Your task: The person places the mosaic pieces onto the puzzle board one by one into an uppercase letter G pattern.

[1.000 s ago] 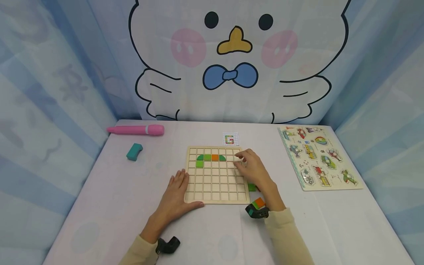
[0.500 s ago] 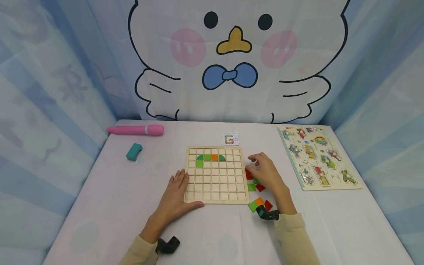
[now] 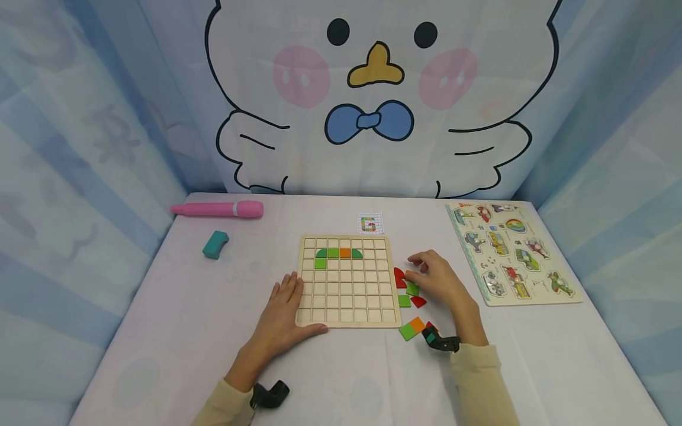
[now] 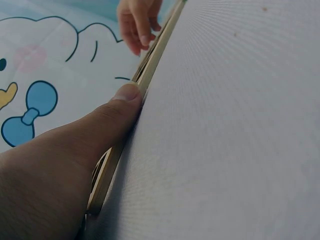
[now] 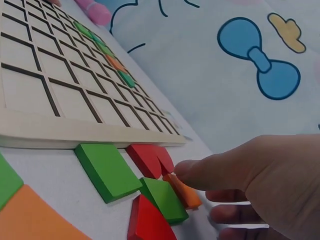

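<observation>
A wooden grid board [image 3: 346, 302] lies on the table. Green and orange tiles fill part of an upper row, with a green square tile [image 3: 321, 264] below its left end. My left hand [image 3: 279, 307] rests against the board's left side, fingers extended, thumb [image 4: 122, 100] at the near edge. Right of the board, my right hand [image 3: 439, 281] reaches over loose tiles with fingers loosely bent. Its thumb tip is right at an orange tile [image 5: 184, 192], while the other fingers stay apart from it. Red tiles [image 5: 149, 159] and a green tile [image 5: 165, 200] lie beside it.
A small pattern card [image 3: 370, 223] lies behind the board. A picture puzzle board [image 3: 506, 254] is at the right. At the left are a pink pen-shaped object [image 3: 213, 209] and a teal block [image 3: 215, 244]. More tiles, including a green square [image 3: 407, 331], lie near the right wrist.
My right hand has moved off the board's upper right, rightward and toward me, to the loose tiles, uncovering several of them. The left hand stays where it was.
</observation>
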